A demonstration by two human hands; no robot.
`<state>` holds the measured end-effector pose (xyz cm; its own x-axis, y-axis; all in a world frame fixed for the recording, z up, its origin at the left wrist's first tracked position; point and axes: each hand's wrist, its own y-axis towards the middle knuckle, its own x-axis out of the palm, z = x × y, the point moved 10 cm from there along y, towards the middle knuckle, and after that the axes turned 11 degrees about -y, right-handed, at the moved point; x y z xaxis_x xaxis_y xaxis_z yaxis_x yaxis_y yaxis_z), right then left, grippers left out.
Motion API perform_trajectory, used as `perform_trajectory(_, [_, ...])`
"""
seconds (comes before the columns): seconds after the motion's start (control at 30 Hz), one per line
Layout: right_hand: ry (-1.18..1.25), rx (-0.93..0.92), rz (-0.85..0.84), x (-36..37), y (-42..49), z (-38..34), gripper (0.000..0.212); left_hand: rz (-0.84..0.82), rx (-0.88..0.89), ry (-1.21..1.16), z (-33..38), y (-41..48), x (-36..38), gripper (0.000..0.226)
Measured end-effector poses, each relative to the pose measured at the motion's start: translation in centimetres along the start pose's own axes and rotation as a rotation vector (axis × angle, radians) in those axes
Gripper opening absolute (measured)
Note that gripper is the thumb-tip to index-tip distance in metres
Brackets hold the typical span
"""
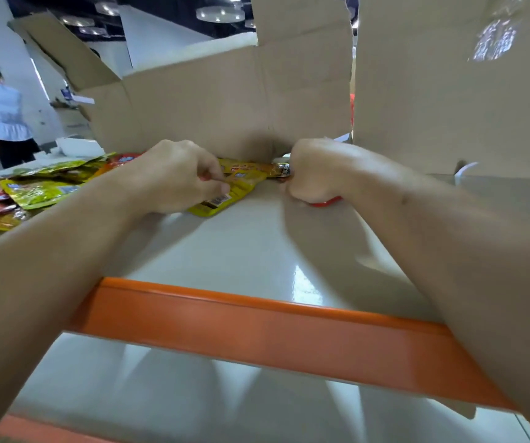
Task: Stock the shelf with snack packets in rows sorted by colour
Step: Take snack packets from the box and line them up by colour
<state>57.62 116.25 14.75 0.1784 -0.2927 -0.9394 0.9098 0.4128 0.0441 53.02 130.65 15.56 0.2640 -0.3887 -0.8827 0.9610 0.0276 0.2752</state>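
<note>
At the back of the pale shelf (257, 251), against the cardboard box (218, 103), the left hand (177, 177) pinched a yellow packet (239, 187) between thumb and fingers, the packet lying flat on the board. The right hand (318, 171) was curled tight round a red packet (326, 203) (only its edge showed beneath the fist). Just left lay a loose heap of packets (33, 190), yellow and red.

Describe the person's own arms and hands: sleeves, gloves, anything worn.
The left forearm and right forearm are bare to the frame edge; no sleeve shows. The left hand and right hand wear no gloves, and no ring, watch or strap is visible. The red edge under the right hand looks like a packet, not a wristband, but I cannot be sure.
</note>
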Motion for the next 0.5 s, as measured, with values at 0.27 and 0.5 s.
perform_trajectory(0.27, [0.107,-0.043,-0.047,-0.3,-1.1,1.1,0.042,-0.015,-0.061,-0.212,-0.1,-0.5,0.2,0.041])
perform_trajectory(0.5, [0.140,-0.073,-0.014,-1.1,-3.1,1.1,0.026,-0.006,-0.069,-0.461,1.1,-1.3,0.2,0.035])
